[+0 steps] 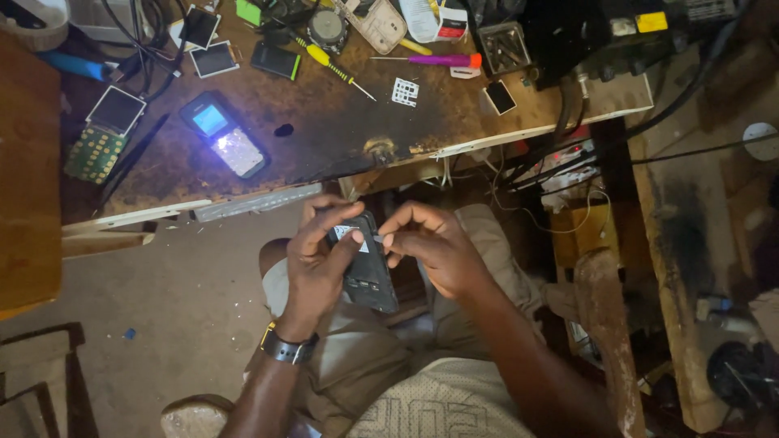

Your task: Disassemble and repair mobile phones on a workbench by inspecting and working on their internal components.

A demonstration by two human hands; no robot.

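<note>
Cradling a dark phone body [367,264] just below the middle of the frame, the left hand [318,261] was curled around its left edge, thumb pressed on the upper face. The right hand [434,247] was closed in a pinch at the phone's upper right edge, seemingly on a small pale tool [379,238] too tiny to identify. Working that edge well probably called for a firm left grip, so the body could not twist, and light pressure from the pinching fingertips.

Above the hands ran a scorched, worn workbench [341,130]. On it, at the upper left of the frame, lay a keypad phone with a lit screen [225,134] and a bare green keypad board [99,146]; along the top lay a yellow-handled screwdriver [333,65] and a purple-handled tool [430,59], amid cables. The room was dim, with a dusty floor [162,292] at lower left.
</note>
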